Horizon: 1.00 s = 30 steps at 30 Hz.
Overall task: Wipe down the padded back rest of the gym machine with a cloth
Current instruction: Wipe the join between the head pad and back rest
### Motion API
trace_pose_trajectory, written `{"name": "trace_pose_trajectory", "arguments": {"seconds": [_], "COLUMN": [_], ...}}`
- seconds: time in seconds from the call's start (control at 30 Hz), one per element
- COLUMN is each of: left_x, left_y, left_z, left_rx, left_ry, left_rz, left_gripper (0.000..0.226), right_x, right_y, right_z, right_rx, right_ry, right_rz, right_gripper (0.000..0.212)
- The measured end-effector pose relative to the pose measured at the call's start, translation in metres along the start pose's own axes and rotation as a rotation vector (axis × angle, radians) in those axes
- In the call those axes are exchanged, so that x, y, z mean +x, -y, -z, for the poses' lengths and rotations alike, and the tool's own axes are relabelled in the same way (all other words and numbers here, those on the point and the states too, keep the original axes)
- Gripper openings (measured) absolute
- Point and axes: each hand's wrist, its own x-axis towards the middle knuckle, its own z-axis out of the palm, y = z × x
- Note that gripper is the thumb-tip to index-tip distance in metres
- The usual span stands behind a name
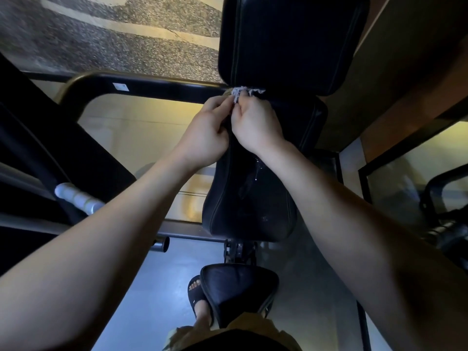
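While the left hand (207, 134) and right hand (255, 126) pinch a frayed whitish cloth (244, 92), the black back rest (253, 203) glistens wet.

Head cam — wide, fwd/down, close over back rest (253, 206).

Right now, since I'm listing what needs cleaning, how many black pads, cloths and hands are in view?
Black pads: 3 (upper pad, back rest pad, seat pad)
White cloth: 1
Hands: 2 (left hand, right hand)
Total: 6
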Motion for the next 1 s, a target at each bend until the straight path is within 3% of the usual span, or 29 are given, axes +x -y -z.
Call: {"name": "trace_pose_trajectory", "arguments": {"seconds": [0.53, 0.67, 0.87, 1.0], "left_x": [-0.008, -0.020, -0.029, -0.012], "left_y": [-0.009, 0.015, 0.039, 0.028], "left_z": [0.008, 0.018, 0.042, 0.038], "left_rx": [-0.165, -0.098, -0.261, -0.529], "left_ry": [-0.058, -0.116, -0.190, -0.173], "left_rz": [0.141, 0.306, 0.504, 0.530], "left_gripper": [0.074, 0.068, 0.074, 0.050], "right_x": [0.003, 0.004, 0.002, 0.000], "right_y": [0.006, 0.030, 0.041, 0.028], "right_z": [-0.011, -0.039, -0.055, -0.038], "right_rx": [0.022, 0.026, 0.266, 0.383], "right_ry": [0.001, 0.139, 0.093, 0.079], "right_rz": [0.067, 0.099, 0.131, 0.195], "right_gripper": [0.031, 0.027, 0.021, 0.030]}}
